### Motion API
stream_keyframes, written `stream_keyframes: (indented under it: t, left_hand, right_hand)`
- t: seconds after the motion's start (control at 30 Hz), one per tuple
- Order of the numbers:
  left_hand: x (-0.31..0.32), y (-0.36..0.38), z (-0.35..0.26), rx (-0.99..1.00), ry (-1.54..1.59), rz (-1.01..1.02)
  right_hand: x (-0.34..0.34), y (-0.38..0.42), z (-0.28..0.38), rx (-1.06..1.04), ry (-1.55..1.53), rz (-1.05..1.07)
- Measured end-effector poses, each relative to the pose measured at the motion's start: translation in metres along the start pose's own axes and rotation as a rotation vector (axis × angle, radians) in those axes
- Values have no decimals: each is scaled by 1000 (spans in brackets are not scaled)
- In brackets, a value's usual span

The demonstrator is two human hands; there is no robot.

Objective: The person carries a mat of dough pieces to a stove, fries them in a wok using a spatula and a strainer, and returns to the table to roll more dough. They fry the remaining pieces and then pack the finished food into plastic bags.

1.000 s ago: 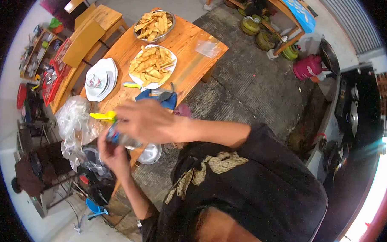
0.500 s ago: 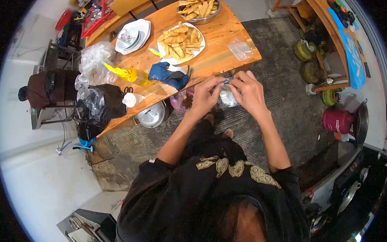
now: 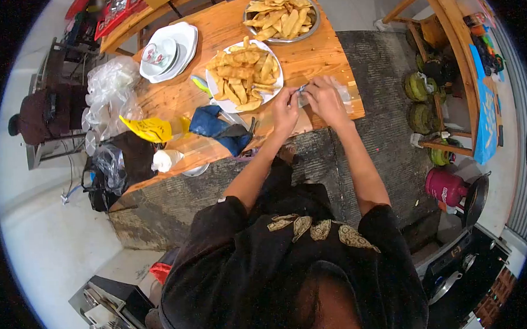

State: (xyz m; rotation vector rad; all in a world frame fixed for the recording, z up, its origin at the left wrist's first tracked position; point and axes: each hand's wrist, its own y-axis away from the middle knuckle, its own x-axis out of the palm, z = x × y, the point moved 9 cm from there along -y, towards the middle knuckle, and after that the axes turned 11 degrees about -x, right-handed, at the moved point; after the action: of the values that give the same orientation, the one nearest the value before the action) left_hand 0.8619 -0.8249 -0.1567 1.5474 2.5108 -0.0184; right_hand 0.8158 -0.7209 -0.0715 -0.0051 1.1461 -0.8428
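My left hand (image 3: 285, 112) and my right hand (image 3: 328, 102) are close together over the front right part of the wooden table (image 3: 181, 124). Their fingertips pinch a small bluish-grey thing (image 3: 301, 89), too small to make out. A clear plastic bag (image 3: 343, 95) lies on the table, partly hidden by my right hand. Just left of my left hand stands a white plate (image 3: 279, 89) heaped with fried, chip-like slices (image 3: 237, 72). Behind it, a metal bowl (image 3: 317, 27) holds more of these slices (image 3: 281, 16).
On the table's left are stacked white dishes (image 3: 190, 39), a blue cloth (image 3: 210, 126), a yellow packet (image 3: 152, 129), a white bottle (image 3: 166, 160) and plastic bags (image 3: 111, 83). Green gas cylinders (image 3: 418, 86) stand under a wooden shelf (image 3: 460, 70) at right, near a pink cylinder (image 3: 444, 184).
Both hands have moved forward from beyond the table's front edge to over the table, still pinching the small thing. The view has shifted, and the plastic bag is now partly behind my right hand.
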Motion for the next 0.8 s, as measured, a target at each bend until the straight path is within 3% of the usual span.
stream_keyframes:
  t: [0.13, 0.23, 0.33, 0.43, 0.47, 0.57, 0.67, 0.77, 0.8]
  left_hand:
    - [32, -49, -8, 142, 115, -9]
    - [47, -65, -16, 190, -66, 0]
    - [53, -75, -7, 142, -205, -3]
    - [52, -78, -12, 218, -99, -14]
    - [55, -82, -4, 199, -146, 0]
    - [62, -83, 2, 276, -205, 19]
    - [62, -91, 11, 149, -165, -16]
    - [64, -97, 7, 211, -157, -7]
    - [68, -100, 18, 99, -107, 69]
  right_hand:
    - [-12, -16, -46, 80, 17, -59]
    - [-6, -19, -75, 120, 62, 5]
    - [-36, -13, -70, 81, 2, -199]
    - [-58, 22, -87, 213, 18, -444]
    - [-60, 37, -93, 352, -74, -452]
    - [-15, 103, -136, 581, -115, -462]
    - [8, 117, -145, 600, -96, -287]
    - [8, 93, -136, 468, 54, -192]
    - [12, 91, -139, 461, 71, -131]
